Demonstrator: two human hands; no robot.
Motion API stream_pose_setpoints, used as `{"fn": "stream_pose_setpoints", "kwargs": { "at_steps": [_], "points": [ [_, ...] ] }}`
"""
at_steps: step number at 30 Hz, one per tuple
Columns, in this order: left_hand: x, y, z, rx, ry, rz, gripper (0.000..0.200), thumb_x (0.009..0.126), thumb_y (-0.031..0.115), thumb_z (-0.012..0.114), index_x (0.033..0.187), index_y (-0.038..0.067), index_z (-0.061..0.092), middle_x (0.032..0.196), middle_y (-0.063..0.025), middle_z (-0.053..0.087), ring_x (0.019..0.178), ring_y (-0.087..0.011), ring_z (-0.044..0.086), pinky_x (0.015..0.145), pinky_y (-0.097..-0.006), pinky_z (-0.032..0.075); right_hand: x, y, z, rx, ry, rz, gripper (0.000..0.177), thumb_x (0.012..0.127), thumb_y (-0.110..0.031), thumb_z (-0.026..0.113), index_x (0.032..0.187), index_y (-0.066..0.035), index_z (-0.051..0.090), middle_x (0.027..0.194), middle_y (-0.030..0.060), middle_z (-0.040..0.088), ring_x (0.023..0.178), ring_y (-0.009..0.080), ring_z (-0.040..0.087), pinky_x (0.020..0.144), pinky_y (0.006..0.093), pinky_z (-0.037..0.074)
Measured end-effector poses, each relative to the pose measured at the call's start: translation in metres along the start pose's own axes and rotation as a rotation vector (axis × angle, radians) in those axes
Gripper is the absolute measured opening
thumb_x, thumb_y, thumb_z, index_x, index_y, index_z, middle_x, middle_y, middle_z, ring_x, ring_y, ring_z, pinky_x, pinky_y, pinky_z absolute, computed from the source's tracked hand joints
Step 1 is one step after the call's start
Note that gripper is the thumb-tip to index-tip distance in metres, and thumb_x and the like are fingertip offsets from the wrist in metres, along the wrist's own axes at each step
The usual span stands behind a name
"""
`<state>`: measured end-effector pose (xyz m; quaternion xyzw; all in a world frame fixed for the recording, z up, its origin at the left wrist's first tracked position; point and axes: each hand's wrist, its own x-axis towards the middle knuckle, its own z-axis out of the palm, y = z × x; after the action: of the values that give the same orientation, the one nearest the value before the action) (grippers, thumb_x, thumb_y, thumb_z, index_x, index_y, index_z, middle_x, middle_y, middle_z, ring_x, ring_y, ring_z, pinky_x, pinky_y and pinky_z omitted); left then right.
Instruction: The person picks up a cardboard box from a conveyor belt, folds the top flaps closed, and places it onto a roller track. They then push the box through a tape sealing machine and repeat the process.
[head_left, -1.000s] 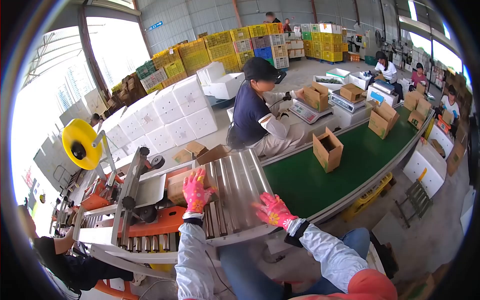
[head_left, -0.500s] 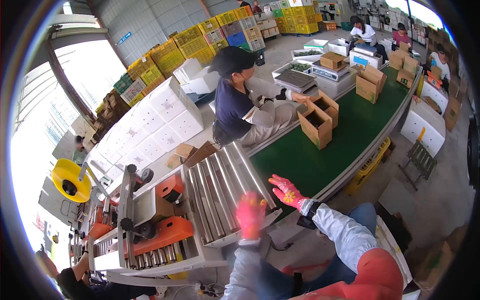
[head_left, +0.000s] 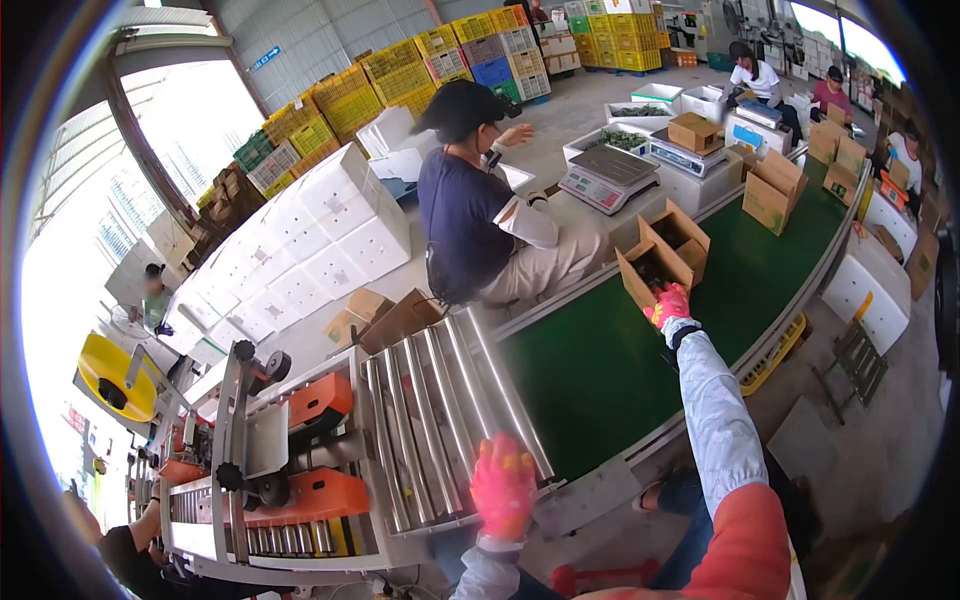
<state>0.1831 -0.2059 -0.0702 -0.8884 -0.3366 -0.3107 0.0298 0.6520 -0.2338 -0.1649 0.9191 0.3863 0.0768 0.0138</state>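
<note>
My right hand [head_left: 668, 306], in a pink floral glove, reaches across the green conveyor belt [head_left: 590, 400]. Its fingers close on the near lower edge of an open cardboard box [head_left: 655, 272] with dark contents that I cannot make out. A second open cardboard box [head_left: 685, 238] stands right behind it, touching. My left hand [head_left: 503, 488], also pink-gloved and slightly blurred, is raised beside the metal rollers [head_left: 430, 430]. Its fingers stretch out and nothing is in them.
A co-worker [head_left: 480, 200] in a dark cap sits across the belt beside a scale [head_left: 606, 180]. Another open carton [head_left: 773, 190] stands farther along the belt. An orange-and-grey machine [head_left: 290, 450] adjoins the rollers at left. White foam boxes [head_left: 330, 225] are stacked behind.
My right hand has moved forward from the belt's near end to the cardboard box. My left hand stays near the rollers, slightly lower. The co-worker's hand has left the boxes and is raised.
</note>
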Motion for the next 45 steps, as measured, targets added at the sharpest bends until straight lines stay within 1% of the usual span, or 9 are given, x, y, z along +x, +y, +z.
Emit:
{"fn": "stream_pose_setpoints", "kwargs": {
  "at_steps": [3,16,21,22,27,31,41,43,45],
  "points": [
    [-0.001,0.003,-0.005,-0.023,-0.038,-0.031,0.025,0.080,0.020,0.064,0.101,0.006,0.062,0.114,-0.0101,0.059,0.108,-0.0352,0.056,0.082,-0.0452,0.049,-0.005,-0.004,0.008,0.143,0.191,0.062,0.037,0.073,-0.047,0.067,0.082,-0.011,0.069,0.084,0.0107,0.069,0.089,0.0291,0.064,0.086,0.0389,0.048],
    [-0.093,0.128,0.019,-1.476,-0.414,-0.663,0.031,0.089,0.016,0.058,0.118,0.004,0.055,0.125,-0.0087,0.057,0.108,-0.0224,0.055,0.092,-0.0396,0.046,-0.255,-0.096,-0.151,0.264,-0.386,-0.322,0.052,0.073,-0.053,0.063,0.086,-0.004,0.071,0.089,0.0180,0.068,0.090,0.0353,0.064,0.080,0.0448,0.050],
    [-0.105,0.129,0.068,-2.585,-0.699,-0.806,0.042,0.093,0.033,0.053,0.126,0.008,0.045,0.132,-0.0117,0.047,0.122,-0.0306,0.047,0.102,-0.0500,0.036,-0.293,-0.090,-0.209,0.389,0.013,-0.507,0.050,0.075,-0.053,0.062,0.069,-0.003,0.066,0.067,0.0165,0.064,0.068,0.0376,0.062,0.065,0.0452,0.050],
    [-0.077,0.123,0.012,-1.789,-0.693,-0.451,0.038,0.094,0.035,0.049,0.121,0.008,0.046,0.131,-0.0124,0.049,0.121,-0.0311,0.048,0.102,-0.0520,0.035,-0.302,-0.094,-0.240,0.382,0.022,-0.498,0.050,0.075,-0.053,0.062,0.071,-0.003,0.067,0.065,0.0163,0.063,0.067,0.0376,0.062,0.065,0.0450,0.050],
    [-0.055,0.040,0.007,-2.602,-0.344,-0.805,0.030,0.096,0.025,0.050,0.118,0.004,0.046,0.113,-0.0132,0.056,0.113,-0.0272,0.052,0.103,-0.0512,0.037,-0.293,-0.132,-0.260,0.754,0.382,-0.650,0.036,0.080,-0.042,0.066,0.095,-0.010,0.071,0.091,0.0139,0.068,0.085,0.0352,0.063,0.074,0.0433,0.050],
    [-0.019,-0.021,-0.072,-0.419,0.638,-0.391,0.073,0.086,0.008,0.065,0.145,0.001,0.023,0.137,-0.0191,0.044,0.126,-0.0264,0.045,0.106,-0.0341,0.034,-0.242,-0.189,-0.217,1.022,0.089,-1.019,0.054,0.080,-0.047,0.066,0.114,-0.006,0.064,0.118,0.0123,0.062,0.120,0.0316,0.049,0.107,0.0413,0.035],
    [0.052,-0.130,-0.131,-0.503,-0.139,-0.454,0.055,0.081,0.025,0.074,0.127,0.003,0.053,0.103,-0.0157,0.067,0.084,-0.0231,0.066,0.072,-0.0332,0.050,-0.207,-0.249,-0.222,1.795,-0.652,-0.741,0.037,0.088,-0.034,0.065,0.116,-0.009,0.062,0.121,0.0090,0.060,0.111,0.0262,0.057,0.100,0.0368,0.041],
    [0.063,-0.128,-0.113,-0.298,0.217,-0.246,0.077,0.078,0.028,0.077,0.140,0.006,0.037,0.127,-0.0250,0.052,0.109,-0.0284,0.059,0.084,-0.0337,0.049,-0.213,-0.244,-0.252,0.888,0.491,-0.792,0.042,0.084,-0.031,0.068,0.119,-0.009,0.059,0.123,0.0069,0.058,0.109,0.0275,0.056,0.097,0.0394,0.042],
    [0.063,-0.149,-0.068,-1.247,0.213,-0.330,0.089,0.080,0.005,0.072,0.149,0.006,0.016,0.145,-0.0196,0.031,0.122,-0.0267,0.047,0.100,-0.0347,0.042,-0.213,-0.243,-0.262,0.721,0.649,-0.776,0.054,0.080,-0.030,0.070,0.127,-0.011,0.052,0.128,0.0046,0.053,0.107,0.0288,0.054,0.094,0.0413,0.042]
  ]
}}
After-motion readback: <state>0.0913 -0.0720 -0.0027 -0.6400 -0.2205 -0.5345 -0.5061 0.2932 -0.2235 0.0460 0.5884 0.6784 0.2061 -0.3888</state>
